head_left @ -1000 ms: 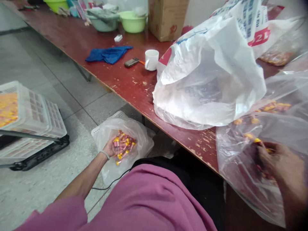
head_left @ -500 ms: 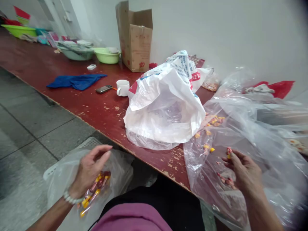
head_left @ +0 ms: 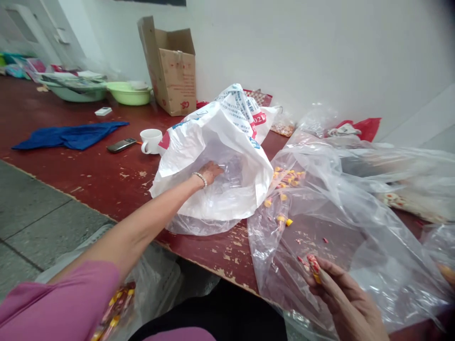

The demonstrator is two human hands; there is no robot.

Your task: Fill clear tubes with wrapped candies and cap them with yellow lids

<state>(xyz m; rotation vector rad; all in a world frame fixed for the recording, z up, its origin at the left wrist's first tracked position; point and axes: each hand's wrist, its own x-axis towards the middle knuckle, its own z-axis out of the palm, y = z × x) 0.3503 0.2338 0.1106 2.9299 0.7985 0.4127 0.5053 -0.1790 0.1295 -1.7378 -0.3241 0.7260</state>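
**Left hand moved from floor bag into white bag**

Left hand [head_left: 209, 173] open, palm down, touching clear plastic inside the white bag [head_left: 199, 135] on the counter [head_left: 88, 177]. Right hand [head_left: 343, 303] pinches a wrapped sweet [head_left: 313, 267] above a clear bag [head_left: 355, 265]; loose sweets [head_left: 286, 177] lie inside it.

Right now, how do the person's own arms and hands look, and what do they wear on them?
The left arm comes out of a mauve-pink sleeve and wears a bracelet of white beads at the wrist. The left hand and the right hand are bare, without gloves. No sleeve shows on the right side.
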